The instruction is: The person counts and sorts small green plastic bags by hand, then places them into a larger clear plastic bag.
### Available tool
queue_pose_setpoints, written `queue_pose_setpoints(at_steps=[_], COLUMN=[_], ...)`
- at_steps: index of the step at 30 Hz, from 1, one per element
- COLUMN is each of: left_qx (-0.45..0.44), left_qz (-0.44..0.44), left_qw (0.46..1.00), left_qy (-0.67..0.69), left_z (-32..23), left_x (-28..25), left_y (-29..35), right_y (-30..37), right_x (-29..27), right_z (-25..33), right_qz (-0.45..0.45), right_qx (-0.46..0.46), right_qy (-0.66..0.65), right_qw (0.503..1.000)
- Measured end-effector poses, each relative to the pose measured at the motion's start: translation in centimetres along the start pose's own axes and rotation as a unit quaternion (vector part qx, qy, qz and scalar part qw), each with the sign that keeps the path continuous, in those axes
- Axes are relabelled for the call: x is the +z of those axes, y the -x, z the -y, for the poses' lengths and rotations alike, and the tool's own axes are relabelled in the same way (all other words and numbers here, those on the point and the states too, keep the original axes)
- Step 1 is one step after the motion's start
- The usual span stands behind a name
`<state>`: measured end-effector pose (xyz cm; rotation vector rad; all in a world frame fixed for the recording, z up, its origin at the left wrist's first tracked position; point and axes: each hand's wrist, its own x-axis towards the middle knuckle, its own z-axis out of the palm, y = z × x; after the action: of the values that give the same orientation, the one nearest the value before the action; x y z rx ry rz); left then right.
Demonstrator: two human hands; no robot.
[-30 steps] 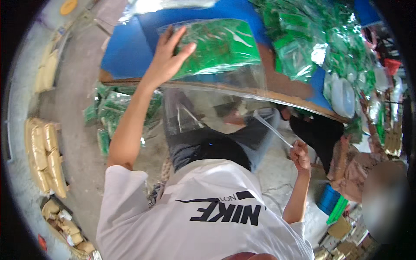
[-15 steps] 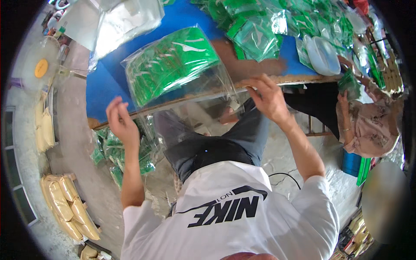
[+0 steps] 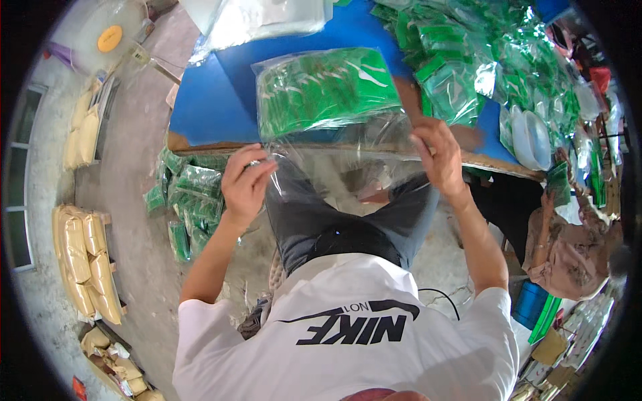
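A large clear plastic bag point(image 3: 334, 148) holds a row of green packets point(image 3: 328, 90) and lies on the blue tabletop. Its loose end hangs over the table's near edge, above my lap. My left hand point(image 3: 246, 184) pinches the bag's near left corner, with a ring on one finger. At the opposite side, my right hand point(image 3: 438, 155) has its fingers closed on the right edge of the bag. The plastic between my hands is thin and see-through, so its exact rim is hard to make out.
More green packets point(image 3: 455, 80) are heaped at the back right, beside a white plastic tub point(image 3: 531, 139). Clear bags point(image 3: 267, 20) lie at the far left of the blue table point(image 3: 207, 107). Below it are bagged packets point(image 3: 197, 194). Another person point(image 3: 568, 247) sits at right.
My left hand has come in to the bag's left corner, its fingers now closed. The filled bag is straighter. The whole view has shifted, with the table further right.
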<state>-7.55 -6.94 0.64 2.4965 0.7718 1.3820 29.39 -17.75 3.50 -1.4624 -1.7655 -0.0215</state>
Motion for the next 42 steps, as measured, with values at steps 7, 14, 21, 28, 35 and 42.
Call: queue_pose_setpoints(at_steps=[7, 14, 21, 28, 35, 42], left_qx=[-0.265, -0.204, -0.258, -0.264, -0.211, -0.229], left_qz=[-0.068, -0.067, -0.063, 0.01, 0.033, 0.029], left_qw=[0.946, 0.946, 0.836, 0.833, 0.871, 0.884], left_qy=[0.176, 0.243, 0.48, 0.486, 0.443, 0.407], left_z=[3.1, 3.9, 4.4, 5.8, 5.9, 4.8], left_x=[-4.6, -4.2, -3.6, -3.7, -4.6, -4.3], left_y=[-16.5, -19.9, -15.7, -16.2, -15.9, -16.5], right_y=[-16.4, -17.8, -15.5, -14.9, -14.5, -14.5], right_x=[-4.5, -4.4, -2.9, -3.4, -3.3, -3.4], right_z=[1.2, -0.7, 1.0, 0.5, 0.6, 0.6], right_qz=[-0.117, -0.085, -0.012, -0.002, -0.003, -0.001], right_qx=[0.009, 0.054, 0.106, 0.116, 0.111, 0.119], right_qy=[0.003, -0.169, -0.255, -0.249, -0.252, -0.249], right_qw=[0.993, 0.98, 0.961, 0.961, 0.961, 0.961])
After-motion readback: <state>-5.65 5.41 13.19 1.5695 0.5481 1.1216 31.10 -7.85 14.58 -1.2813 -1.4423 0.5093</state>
